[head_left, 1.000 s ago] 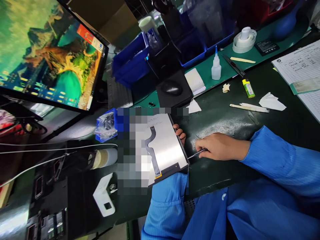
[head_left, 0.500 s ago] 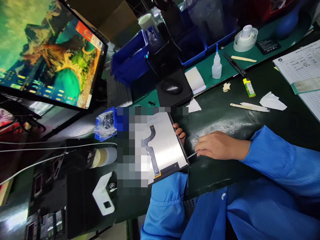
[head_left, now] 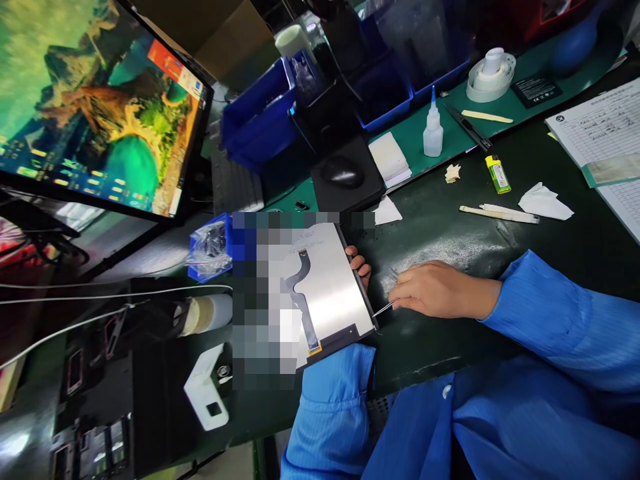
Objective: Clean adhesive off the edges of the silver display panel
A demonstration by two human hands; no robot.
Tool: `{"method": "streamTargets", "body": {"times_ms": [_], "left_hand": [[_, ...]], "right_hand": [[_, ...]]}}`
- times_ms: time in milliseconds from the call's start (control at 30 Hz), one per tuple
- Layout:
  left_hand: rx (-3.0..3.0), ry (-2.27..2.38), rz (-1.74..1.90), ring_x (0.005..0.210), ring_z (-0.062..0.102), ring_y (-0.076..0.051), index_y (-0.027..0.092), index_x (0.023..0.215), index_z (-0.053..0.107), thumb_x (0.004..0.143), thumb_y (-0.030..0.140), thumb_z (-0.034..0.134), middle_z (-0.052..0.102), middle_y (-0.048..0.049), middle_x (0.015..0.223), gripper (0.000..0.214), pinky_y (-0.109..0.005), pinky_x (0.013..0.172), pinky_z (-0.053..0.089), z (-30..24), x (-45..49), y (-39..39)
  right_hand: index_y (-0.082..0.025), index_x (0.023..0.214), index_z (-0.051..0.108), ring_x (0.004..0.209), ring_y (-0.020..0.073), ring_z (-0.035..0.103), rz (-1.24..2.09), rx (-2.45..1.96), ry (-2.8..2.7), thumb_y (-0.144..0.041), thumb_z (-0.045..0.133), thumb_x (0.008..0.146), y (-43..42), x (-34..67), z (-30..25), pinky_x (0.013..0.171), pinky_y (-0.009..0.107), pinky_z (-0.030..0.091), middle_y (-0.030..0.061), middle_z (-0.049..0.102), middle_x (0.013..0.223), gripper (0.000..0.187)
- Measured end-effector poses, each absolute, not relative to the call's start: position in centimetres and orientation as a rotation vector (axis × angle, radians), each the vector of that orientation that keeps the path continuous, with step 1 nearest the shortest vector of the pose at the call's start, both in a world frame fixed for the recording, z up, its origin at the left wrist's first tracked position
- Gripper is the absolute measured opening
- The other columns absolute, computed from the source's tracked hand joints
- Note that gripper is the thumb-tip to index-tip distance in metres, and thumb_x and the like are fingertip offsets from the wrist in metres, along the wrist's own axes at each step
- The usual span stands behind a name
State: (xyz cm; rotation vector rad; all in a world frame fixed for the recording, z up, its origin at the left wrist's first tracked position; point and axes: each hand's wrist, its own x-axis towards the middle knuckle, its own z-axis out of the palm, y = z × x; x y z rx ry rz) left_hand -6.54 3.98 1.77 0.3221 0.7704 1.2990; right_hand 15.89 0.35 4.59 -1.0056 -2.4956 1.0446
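Note:
My left hand (head_left: pixel 361 265) holds a flat silver display panel (head_left: pixel 334 288) from beneath; only its fingertips curl over the panel's right edge. A dark flex cable with a gold connector runs down the panel's back. Part of the panel is blurred out. My right hand (head_left: pixel 440 290) rests on the dark green mat and pinches thin metal tweezers (head_left: pixel 384 309). Their tip touches the panel's lower right edge.
A monitor (head_left: pixel 100 107) stands at upper left, with blue bins (head_left: pixel 260 120) and a mouse (head_left: pixel 343 171) behind the panel. A glue bottle (head_left: pixel 433 130), lighter (head_left: pixel 497 175), white stick (head_left: pixel 497 214), tissue scraps, tape roll (head_left: pixel 490 77) and paper forms (head_left: pixel 600 130) lie at right.
The tweezers' tip has crept slightly up along the panel's right edge, and my right hand has shifted a little up with it. The panel and left hand stay nearly still.

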Motion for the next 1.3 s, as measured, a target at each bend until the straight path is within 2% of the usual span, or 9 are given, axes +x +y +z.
{"method": "streamTargets", "body": {"times_ms": [200,367,467,600,700,833,1033,1200,1300], "left_hand": [[0.376,0.788,1.308,0.062,0.046,-0.012,0.019,0.097,0.061,0.087,0.049,0.071,0.055,-0.0029,0.084,0.034,-0.023,0.055,0.046,1.1,-6.7,4.0],[0.337,0.727,1.281,0.066,0.051,-0.010,0.017,0.097,0.060,0.082,0.042,0.076,0.058,-0.0035,0.091,0.033,-0.021,0.056,0.049,1.3,-6.8,4.0],[0.335,0.704,1.298,0.065,0.051,-0.010,0.017,0.097,0.061,0.079,0.040,0.079,0.058,-0.0030,0.091,0.034,-0.020,0.057,0.050,1.2,-6.8,3.9],[0.389,0.726,1.284,0.065,0.050,-0.012,0.019,0.100,0.062,0.086,0.041,0.073,0.055,-0.0021,0.084,0.028,-0.021,0.057,0.050,0.9,-6.9,3.7],[0.431,0.769,1.258,0.065,0.050,-0.014,0.021,0.100,0.062,0.090,0.043,0.067,0.053,-0.0020,0.080,0.024,-0.021,0.055,0.049,0.8,-7.1,3.7],[0.415,0.775,1.230,0.064,0.050,-0.014,0.020,0.097,0.062,0.087,0.047,0.069,0.052,-0.0026,0.079,0.030,-0.022,0.054,0.047,0.8,-7.4,3.8],[0.419,0.827,1.233,0.064,0.047,-0.015,0.020,0.098,0.062,0.092,0.050,0.063,0.051,-0.0030,0.081,0.031,-0.025,0.056,0.046,0.8,-7.3,3.8],[0.440,0.814,1.242,0.064,0.044,-0.015,0.020,0.100,0.064,0.094,0.044,0.061,0.051,-0.0033,0.083,0.025,-0.025,0.056,0.045,1.7,-6.8,3.4],[0.417,0.771,1.246,0.066,0.047,-0.015,0.019,0.101,0.064,0.094,0.044,0.062,0.053,-0.0041,0.086,0.026,-0.025,0.059,0.046,1.7,-6.8,3.4]], "right_hand": [[-0.022,0.112,0.077,0.086,0.0216,0.070,1.116,-1.074,-2.470,-0.026,0.069,0.101,0.2,16.0,5.0,0.072,0.032,0.042,0.0039,0.080,0.101,0.014],[-0.023,0.102,0.079,0.094,0.0219,0.071,1.062,-0.997,-2.525,-0.030,0.061,0.108,0.4,15.9,4.8,0.081,0.032,0.045,0.0037,0.078,0.100,0.021],[-0.023,0.105,0.079,0.093,0.0221,0.071,1.087,-1.016,-2.522,-0.031,0.059,0.109,0.4,15.9,5.0,0.080,0.032,0.045,0.0034,0.079,0.099,0.023],[-0.022,0.116,0.077,0.089,0.0217,0.071,1.152,-1.090,-2.503,-0.027,0.069,0.102,0.2,15.8,5.4,0.073,0.031,0.042,0.0041,0.080,0.102,0.017],[-0.021,0.111,0.078,0.092,0.0224,0.071,1.125,-1.027,-2.515,-0.026,0.064,0.105,0.3,15.8,5.1,0.077,0.032,0.044,0.0051,0.079,0.104,0.016],[-0.022,0.103,0.081,0.094,0.0233,0.071,1.073,-0.979,-2.517,-0.029,0.057,0.109,0.4,15.9,4.7,0.081,0.034,0.046,0.0047,0.078,0.099,0.025],[-0.021,0.116,0.078,0.088,0.0217,0.072,1.157,-1.063,-2.496,-0.026,0.069,0.102,0.2,15.9,5.4,0.073,0.031,0.044,0.0042,0.081,0.101,0.017],[-0.021,0.108,0.080,0.098,0.0230,0.072,1.101,-1.005,-2.527,-0.028,0.061,0.108,0.4,15.9,5.1,0.082,0.033,0.047,0.0054,0.080,0.104,0.020],[-0.022,0.108,0.080,0.097,0.0222,0.072,1.107,-0.996,-2.507,-0.029,0.060,0.108,0.4,15.9,5.0,0.080,0.032,0.046,0.0041,0.080,0.103,0.022]]}}
